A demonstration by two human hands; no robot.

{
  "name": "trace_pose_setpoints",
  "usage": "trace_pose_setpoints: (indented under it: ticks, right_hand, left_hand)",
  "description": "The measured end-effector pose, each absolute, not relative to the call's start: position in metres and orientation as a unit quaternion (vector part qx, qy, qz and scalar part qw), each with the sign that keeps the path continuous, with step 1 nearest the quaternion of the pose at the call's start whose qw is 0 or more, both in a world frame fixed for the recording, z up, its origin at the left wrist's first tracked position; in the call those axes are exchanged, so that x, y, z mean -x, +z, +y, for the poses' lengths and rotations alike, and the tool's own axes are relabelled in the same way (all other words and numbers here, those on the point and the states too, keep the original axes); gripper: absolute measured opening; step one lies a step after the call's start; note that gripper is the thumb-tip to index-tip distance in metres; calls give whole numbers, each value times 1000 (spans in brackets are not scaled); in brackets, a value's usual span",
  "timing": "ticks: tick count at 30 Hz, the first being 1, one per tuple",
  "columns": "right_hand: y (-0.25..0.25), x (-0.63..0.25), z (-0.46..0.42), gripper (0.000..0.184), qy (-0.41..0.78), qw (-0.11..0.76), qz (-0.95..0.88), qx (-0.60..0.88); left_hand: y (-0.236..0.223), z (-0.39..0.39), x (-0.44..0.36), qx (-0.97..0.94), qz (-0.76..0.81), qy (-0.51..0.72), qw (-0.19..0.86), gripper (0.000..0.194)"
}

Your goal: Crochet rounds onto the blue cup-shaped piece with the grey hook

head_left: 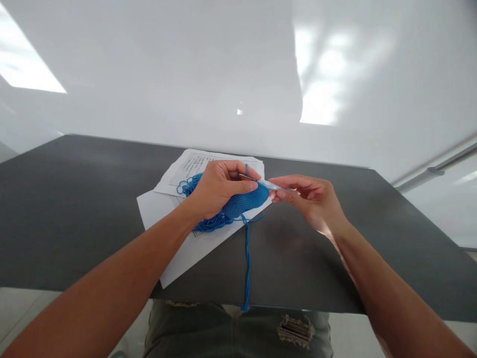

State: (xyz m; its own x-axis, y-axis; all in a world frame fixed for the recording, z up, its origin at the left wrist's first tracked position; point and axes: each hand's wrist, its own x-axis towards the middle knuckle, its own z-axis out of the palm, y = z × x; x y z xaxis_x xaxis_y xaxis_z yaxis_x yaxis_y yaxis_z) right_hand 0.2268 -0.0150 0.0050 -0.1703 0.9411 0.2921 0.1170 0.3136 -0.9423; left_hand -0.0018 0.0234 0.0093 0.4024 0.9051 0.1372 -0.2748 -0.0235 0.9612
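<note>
Between thumb and fingers, my left hand (223, 186) pinches a blue crocheted piece (248, 200) by its upper edge. A strand of blue yarn rises over the left index finger. My right hand (307, 194) is closed around a pale crochet hook (271, 185), whose front end meets the edge of the piece by the left fingertips. Whether its tip is inside a stitch cannot be made out. Loose blue yarn (212, 223) lies bunched under and behind my left hand, partly hidden. A twisted blue cord (248, 263) runs from below the piece to the table's front edge.
Printed paper sheets (179, 166) and a plain white sheet (173, 261) lie under the yarn on the dark table (305, 268). A white wall (186, 89) stands behind the table. My legs (208, 330) are below the front edge.
</note>
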Motion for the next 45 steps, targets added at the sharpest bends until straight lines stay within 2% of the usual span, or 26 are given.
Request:
trace_pose_setpoints:
  ticks: [3,6,7,10,11,12,16,18,21,28,38,42,45]
  right_hand:
    - [15,-226,-11,22,375,429,-701,429]
    - [25,-216,-9,35,400,372,-737,398]
    - [27,-211,-8,47,402,358,-742,399]
    - [30,-194,-3,100,381,343,-735,444]
    - [30,-189,-2,109,374,353,-726,456]
    - [30,-185,-1,110,371,371,-715,461]
    - [33,-184,1,74,400,464,-659,436]
    - [36,-191,0,64,440,494,-620,421]
    - [37,-204,0,60,482,534,-564,405]
    - [36,-212,3,51,481,635,-481,366]
    - [34,-232,8,33,521,646,-478,288]
    - [41,-254,11,35,564,631,-433,311]
    - [44,-265,11,37,542,615,-442,365]
  left_hand:
    - [7,23,0,-562,291,465,619,24]
    - [9,21,-3,-569,285,495,591,25]
    - [9,20,-4,-566,286,511,580,24]
    - [11,20,-7,-546,294,553,557,21]
    - [11,20,-7,-542,290,560,556,20]
    - [12,21,-7,-538,280,566,559,19]
    - [16,23,-1,-535,215,562,593,19]
    - [20,22,2,-539,206,543,610,20]
    - [25,21,6,-551,205,514,625,21]
    - [26,18,3,-533,201,484,665,21]
    - [31,25,12,-501,170,501,685,23]
    - [39,28,24,-540,204,504,642,28]
    - [40,35,33,-597,291,549,507,27]
